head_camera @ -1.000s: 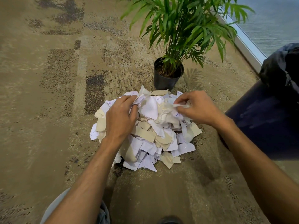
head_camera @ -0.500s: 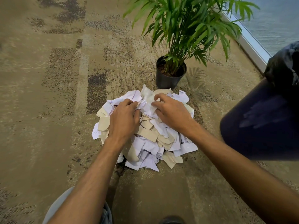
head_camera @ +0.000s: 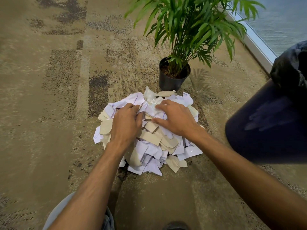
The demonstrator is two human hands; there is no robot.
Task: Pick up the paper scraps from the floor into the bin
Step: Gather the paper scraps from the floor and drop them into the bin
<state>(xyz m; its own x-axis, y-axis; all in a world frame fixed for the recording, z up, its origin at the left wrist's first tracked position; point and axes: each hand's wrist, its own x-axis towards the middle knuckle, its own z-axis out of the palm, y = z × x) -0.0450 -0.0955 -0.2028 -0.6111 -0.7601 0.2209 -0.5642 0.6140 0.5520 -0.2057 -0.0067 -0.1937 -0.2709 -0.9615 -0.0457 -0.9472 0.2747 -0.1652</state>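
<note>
1. Head cam, looking fwd and down. Pile of paper scraps (head_camera: 149, 138), white and beige mixed, sits on the carpet floor (head_camera: 49, 130), centre of view.
2. My left hand (head_camera: 126, 123) is on the left-top of the pile, fingers curled down into the scraps, bunching white pieces near the top. Fingertips are buried in paper, so I can't see how much is actually gripped.
3. My right hand (head_camera: 176, 118) lies on the right-top of the pile, fingers spread fairly flat and pressing on the scraps, thumb pointing left toward the other hand. Nothing visibly pinched; the underside is hidden.
4. Between the two hands there's a crumpled shiny bit (head_camera: 150, 101). Could be plastic wrap or glossy paper, can't tell.
5. Bin (head_camera: 265, 127), dark blue w/ a black liner (head_camera: 290, 67), is at the right, near the pile but not touching it. Cut off by the frame edge; its opening isn't visible.
6. Potted plant (head_camera: 174, 77) stands just behind the pile; a scrap or two reach its pot base. Fronds run off the top edge.
7. Bottom edge: a grey trouser knee (head_camera: 56, 216) and a dark shoe tip (head_camera: 176, 226), both cut off.
</note>
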